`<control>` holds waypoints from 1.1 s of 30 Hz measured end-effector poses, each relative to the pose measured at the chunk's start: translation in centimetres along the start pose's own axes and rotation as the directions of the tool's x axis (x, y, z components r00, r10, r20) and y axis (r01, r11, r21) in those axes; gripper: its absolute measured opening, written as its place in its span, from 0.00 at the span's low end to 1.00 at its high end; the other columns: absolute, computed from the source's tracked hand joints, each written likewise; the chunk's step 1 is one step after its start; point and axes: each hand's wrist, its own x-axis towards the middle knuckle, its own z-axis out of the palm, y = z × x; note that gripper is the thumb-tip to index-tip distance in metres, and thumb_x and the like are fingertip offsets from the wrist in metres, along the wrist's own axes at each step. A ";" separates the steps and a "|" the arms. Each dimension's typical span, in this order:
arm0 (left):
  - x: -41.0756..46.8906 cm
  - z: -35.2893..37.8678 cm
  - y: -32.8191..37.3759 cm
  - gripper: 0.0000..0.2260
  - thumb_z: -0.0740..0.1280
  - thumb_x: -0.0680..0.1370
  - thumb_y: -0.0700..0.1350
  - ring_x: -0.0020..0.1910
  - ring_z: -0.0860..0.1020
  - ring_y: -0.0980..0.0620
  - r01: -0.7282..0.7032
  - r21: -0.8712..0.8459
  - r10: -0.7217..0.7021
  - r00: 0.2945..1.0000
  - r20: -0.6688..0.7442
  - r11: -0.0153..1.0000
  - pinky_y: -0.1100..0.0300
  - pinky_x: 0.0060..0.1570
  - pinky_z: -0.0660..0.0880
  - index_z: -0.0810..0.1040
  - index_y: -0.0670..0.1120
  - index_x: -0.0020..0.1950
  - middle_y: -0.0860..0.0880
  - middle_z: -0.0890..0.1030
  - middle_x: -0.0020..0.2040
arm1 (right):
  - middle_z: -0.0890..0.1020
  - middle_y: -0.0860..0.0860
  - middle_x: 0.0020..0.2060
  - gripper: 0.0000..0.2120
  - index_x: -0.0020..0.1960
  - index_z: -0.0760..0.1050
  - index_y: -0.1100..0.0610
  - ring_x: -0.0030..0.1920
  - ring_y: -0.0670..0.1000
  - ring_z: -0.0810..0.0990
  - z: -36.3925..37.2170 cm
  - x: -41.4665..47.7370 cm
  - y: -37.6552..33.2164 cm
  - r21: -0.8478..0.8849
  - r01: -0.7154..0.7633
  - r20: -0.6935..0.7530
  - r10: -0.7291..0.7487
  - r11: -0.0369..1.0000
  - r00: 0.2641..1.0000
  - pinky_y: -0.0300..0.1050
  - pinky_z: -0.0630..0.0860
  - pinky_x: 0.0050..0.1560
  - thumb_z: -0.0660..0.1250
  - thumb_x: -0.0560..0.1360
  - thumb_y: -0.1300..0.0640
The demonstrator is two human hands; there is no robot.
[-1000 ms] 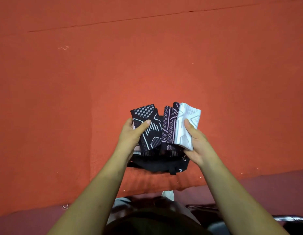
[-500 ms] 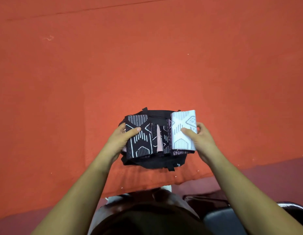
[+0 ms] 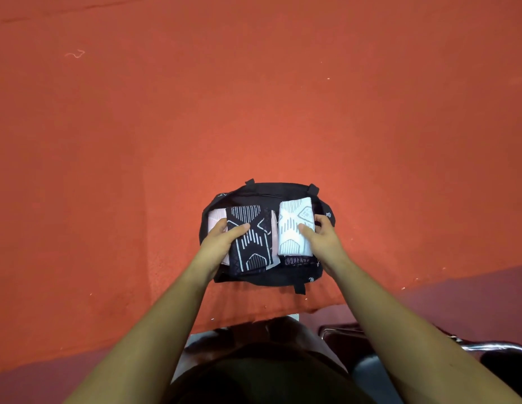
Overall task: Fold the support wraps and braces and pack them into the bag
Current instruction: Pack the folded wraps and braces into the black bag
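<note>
A small black bag [image 3: 268, 190] lies open on the red cloth near its front edge. Inside it sit folded wraps side by side. My left hand [image 3: 221, 243] grips a black wrap with white line pattern [image 3: 252, 243], thumb on top, with a pale pink wrap [image 3: 216, 217] under its fingers. My right hand [image 3: 321, 237] grips a white patterned wrap [image 3: 293, 225] at the bag's right side, thumb across its face. A dark wrap with pinkish pattern [image 3: 296, 260] shows just below the white one. The bag's floor is hidden by the wraps.
The red cloth [image 3: 254, 97] covers the table all around the bag. A short white thread [image 3: 75, 53] lies at the far left. Past the front edge are my lap and a chair with a chrome frame [image 3: 493, 346] at lower right.
Both hands have lowered the bundle of folded wraps from above the bag down into it and spread it flat. The wraps now lie side by side inside the bag.
</note>
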 end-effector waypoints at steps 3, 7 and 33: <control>0.2 0.1 -0.1 0.15 0.71 0.78 0.43 0.54 0.84 0.44 0.012 0.014 -0.012 1.000 0.010 1.000 0.47 0.58 0.80 0.77 0.44 0.63 0.44 0.86 0.54 | 0.83 0.52 0.54 0.19 0.67 0.70 0.52 0.52 0.55 0.83 0.1 0.4 0.4 -0.203 0.071 -0.032 -0.079 0.977 0.996 0.60 0.79 0.57 0.67 0.78 0.51; 0.3 0.1 -0.2 0.15 0.71 0.78 0.43 0.54 0.84 0.44 0.001 0.008 -0.001 1.000 -0.005 1.000 0.48 0.55 0.80 0.78 0.44 0.64 0.44 0.85 0.55 | 0.83 0.53 0.52 0.15 0.64 0.71 0.51 0.51 0.56 0.84 -0.1 -0.1 0.0 -0.144 0.073 -0.029 -0.078 0.987 0.997 0.61 0.81 0.54 0.68 0.78 0.56; 1.3 2.8 -1.3 0.14 0.67 0.80 0.43 0.57 0.83 0.44 -0.013 -0.071 0.015 1.000 0.016 0.997 0.48 0.58 0.79 0.76 0.45 0.66 0.44 0.84 0.58 | 0.85 0.57 0.51 0.12 0.59 0.77 0.64 0.47 0.54 0.85 -1.2 1.0 0.3 -0.058 -0.060 0.075 0.064 0.997 0.995 0.52 0.82 0.50 0.68 0.76 0.67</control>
